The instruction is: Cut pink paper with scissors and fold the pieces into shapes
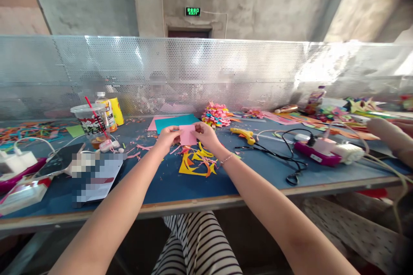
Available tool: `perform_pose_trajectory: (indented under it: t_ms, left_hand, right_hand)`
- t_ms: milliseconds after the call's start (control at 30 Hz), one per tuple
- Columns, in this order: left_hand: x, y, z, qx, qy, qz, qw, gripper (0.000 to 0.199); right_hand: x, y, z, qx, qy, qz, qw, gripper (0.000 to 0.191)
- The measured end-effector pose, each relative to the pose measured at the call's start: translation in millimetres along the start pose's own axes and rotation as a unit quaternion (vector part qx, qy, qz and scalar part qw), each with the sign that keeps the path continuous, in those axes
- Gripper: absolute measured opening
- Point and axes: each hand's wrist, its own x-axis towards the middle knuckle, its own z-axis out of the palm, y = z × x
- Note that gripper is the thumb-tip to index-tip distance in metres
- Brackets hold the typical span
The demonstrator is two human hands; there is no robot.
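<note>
A small pink paper square (187, 135) is held up over the table between my two hands. My left hand (169, 136) pinches its left edge, and my right hand (206, 134) grips the upper right corner. Just below lie a yellow sheet (193, 169) and curled yellow and pink paper scraps. Behind my hands rest a teal sheet (176, 120) and part of a pink sheet (155, 123). A pile of folded pink, yellow and blue paper (215, 114) stands behind my right hand.
Yellow-handled scissors (243, 135) and black cables (274, 154) are on the right, near a purple power strip (318, 154). Another person's hand (392, 133) is at far right. A lidded cup (93, 124), bottle and phone (101, 180) stand or lie left. A perforated screen (258, 73) runs behind.
</note>
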Motion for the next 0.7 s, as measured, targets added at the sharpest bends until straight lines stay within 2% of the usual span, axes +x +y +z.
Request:
perform_pose_trajectory:
  t_ms: [167, 300, 400, 567, 700]
  left_hand:
    - [-2.1, 3.0, 0.6, -0.027, -0.008, -0.004, 1.000, 0.020]
    - [-3.7, 3.7, 0.6, -0.003, 0.000, 0.017, 1.000, 0.018]
    - [-5.1, 4.4, 0.9, 0.020, 0.004, 0.025, 0.999, 0.019]
    - [-4.4, 4.4, 0.8, 0.034, 0.005, 0.024, 0.999, 0.015]
    - [-1.7, 2.6, 0.5, 0.029, 0.006, 0.030, 0.999, 0.015]
  right_hand:
    - [-3.9, -9.2, -1.8, -0.067, 0.018, -0.030, 0.997, 0.021]
    - [-7.7, -17.2, -1.5, -0.139, 0.027, -0.095, 0.985, 0.021]
    - [-9.0, -20.5, -1.4, -0.156, 0.027, -0.117, 0.980, 0.023]
    - [-7.4, -18.2, -1.6, -0.146, 0.031, -0.097, 0.984, 0.023]
    - [-3.9, -11.4, -1.6, -0.071, 0.040, -0.041, 0.996, 0.024]
